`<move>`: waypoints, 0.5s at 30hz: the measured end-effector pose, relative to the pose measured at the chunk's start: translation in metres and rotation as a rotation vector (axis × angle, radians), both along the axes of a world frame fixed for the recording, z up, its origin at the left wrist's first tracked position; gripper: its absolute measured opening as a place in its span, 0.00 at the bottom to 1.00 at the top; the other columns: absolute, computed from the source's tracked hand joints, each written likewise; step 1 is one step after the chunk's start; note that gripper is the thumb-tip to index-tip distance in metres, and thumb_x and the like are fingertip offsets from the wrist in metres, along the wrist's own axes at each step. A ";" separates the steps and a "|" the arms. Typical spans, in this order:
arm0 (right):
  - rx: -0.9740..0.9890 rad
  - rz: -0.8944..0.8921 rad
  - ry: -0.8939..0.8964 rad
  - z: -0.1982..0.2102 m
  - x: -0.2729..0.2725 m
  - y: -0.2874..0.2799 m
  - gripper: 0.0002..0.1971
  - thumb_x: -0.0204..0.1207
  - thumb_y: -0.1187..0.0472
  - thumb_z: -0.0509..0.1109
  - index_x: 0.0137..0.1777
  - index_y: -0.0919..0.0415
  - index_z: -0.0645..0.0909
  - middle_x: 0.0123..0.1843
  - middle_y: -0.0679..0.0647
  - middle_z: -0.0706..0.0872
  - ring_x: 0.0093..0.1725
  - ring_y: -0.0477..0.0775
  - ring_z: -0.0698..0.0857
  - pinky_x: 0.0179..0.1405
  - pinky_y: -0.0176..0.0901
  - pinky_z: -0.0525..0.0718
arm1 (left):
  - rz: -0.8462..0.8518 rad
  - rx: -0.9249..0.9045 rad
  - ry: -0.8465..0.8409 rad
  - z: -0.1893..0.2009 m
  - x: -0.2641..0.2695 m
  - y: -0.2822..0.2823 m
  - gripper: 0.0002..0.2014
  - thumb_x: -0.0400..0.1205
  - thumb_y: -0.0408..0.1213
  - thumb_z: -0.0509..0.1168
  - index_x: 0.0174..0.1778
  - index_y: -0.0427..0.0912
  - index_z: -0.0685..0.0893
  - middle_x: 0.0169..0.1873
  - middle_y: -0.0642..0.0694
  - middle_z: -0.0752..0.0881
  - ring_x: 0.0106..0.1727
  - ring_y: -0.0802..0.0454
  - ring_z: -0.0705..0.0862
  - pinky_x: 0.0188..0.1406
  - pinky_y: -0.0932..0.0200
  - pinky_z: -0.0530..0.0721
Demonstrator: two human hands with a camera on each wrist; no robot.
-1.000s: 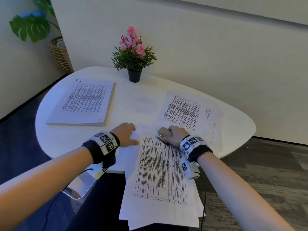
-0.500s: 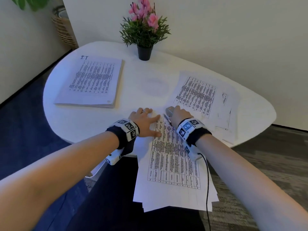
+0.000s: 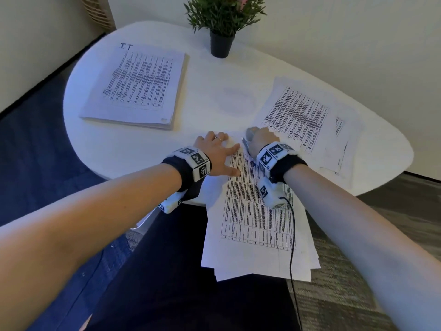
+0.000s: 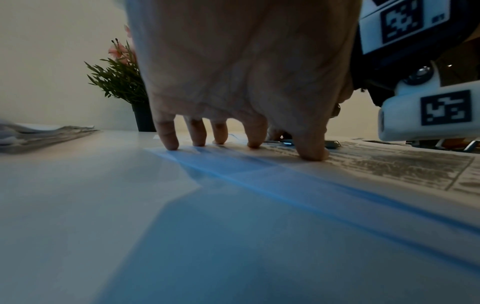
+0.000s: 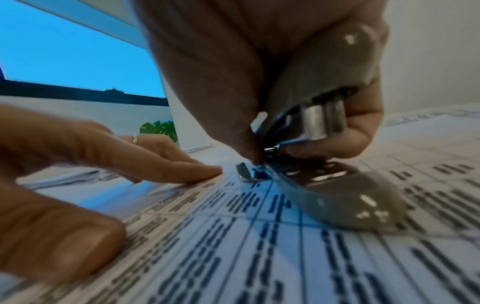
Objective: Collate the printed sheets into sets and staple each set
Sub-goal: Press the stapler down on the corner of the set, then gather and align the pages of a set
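A black pot [image 3: 221, 47] held a flowering plant [image 3: 224, 13]. The left hand [image 3: 216, 155] pressed spread, fairly straight fingertips on the near sheet set [image 3: 255, 218], which overhung the table [image 3: 143, 149]. The right hand [image 3: 260, 139] gripped a stapler [image 5: 330, 144], seemingly at the set's top edge.

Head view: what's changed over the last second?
The left hand slid right, off the bare table onto the near set of sheets, fingers spread flat. The right hand still grips the stapler at that set's top corner. Other stacks unmoved.

Left hand [image 3: 216, 154] slid onto the sheet set [image 3: 257, 211].
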State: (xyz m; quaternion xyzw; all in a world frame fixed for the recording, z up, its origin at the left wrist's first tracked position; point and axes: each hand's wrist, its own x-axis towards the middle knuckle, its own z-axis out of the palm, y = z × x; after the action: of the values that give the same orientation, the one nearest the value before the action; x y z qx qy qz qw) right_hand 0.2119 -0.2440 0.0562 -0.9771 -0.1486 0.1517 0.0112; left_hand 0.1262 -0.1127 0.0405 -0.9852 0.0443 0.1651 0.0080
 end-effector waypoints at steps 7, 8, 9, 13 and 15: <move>0.007 0.055 -0.071 0.002 0.007 -0.002 0.21 0.81 0.54 0.64 0.70 0.62 0.68 0.62 0.60 0.79 0.54 0.61 0.82 0.49 0.51 0.81 | -0.003 -0.001 0.011 0.000 0.001 0.001 0.44 0.72 0.78 0.47 0.82 0.62 0.49 0.83 0.44 0.50 0.80 0.37 0.56 0.74 0.37 0.65; 0.006 0.061 -0.074 0.002 0.006 -0.002 0.21 0.81 0.54 0.64 0.70 0.62 0.68 0.62 0.60 0.79 0.54 0.60 0.82 0.50 0.51 0.81 | -0.002 0.000 0.017 0.000 0.001 0.001 0.44 0.72 0.78 0.47 0.83 0.62 0.49 0.83 0.44 0.50 0.80 0.37 0.55 0.74 0.37 0.64; 0.007 0.042 -0.073 0.001 0.005 -0.001 0.21 0.81 0.54 0.64 0.69 0.62 0.68 0.62 0.60 0.80 0.54 0.61 0.82 0.49 0.51 0.81 | -0.002 0.000 0.021 0.001 0.000 0.001 0.44 0.72 0.78 0.47 0.83 0.62 0.49 0.83 0.44 0.50 0.80 0.37 0.55 0.74 0.37 0.64; 0.061 -0.119 0.002 0.005 0.006 0.010 0.19 0.83 0.54 0.61 0.64 0.69 0.70 0.48 0.59 0.82 0.39 0.57 0.81 0.32 0.44 0.77 | 0.005 -0.014 0.017 0.001 0.001 0.001 0.44 0.72 0.78 0.48 0.82 0.63 0.49 0.83 0.45 0.50 0.80 0.37 0.55 0.75 0.37 0.63; 0.074 -0.117 0.024 0.008 0.009 0.019 0.17 0.84 0.57 0.58 0.63 0.70 0.71 0.44 0.60 0.80 0.35 0.56 0.79 0.26 0.42 0.74 | 0.010 -0.030 0.033 0.002 0.000 -0.001 0.44 0.72 0.77 0.50 0.82 0.63 0.49 0.84 0.46 0.49 0.81 0.38 0.54 0.76 0.37 0.63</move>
State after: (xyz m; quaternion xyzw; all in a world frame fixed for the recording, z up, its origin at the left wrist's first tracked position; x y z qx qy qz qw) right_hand 0.2212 -0.2249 0.0640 -0.9812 -0.0968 0.1568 0.0577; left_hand 0.1258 -0.1133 0.0422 -0.9826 0.0418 0.1806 -0.0083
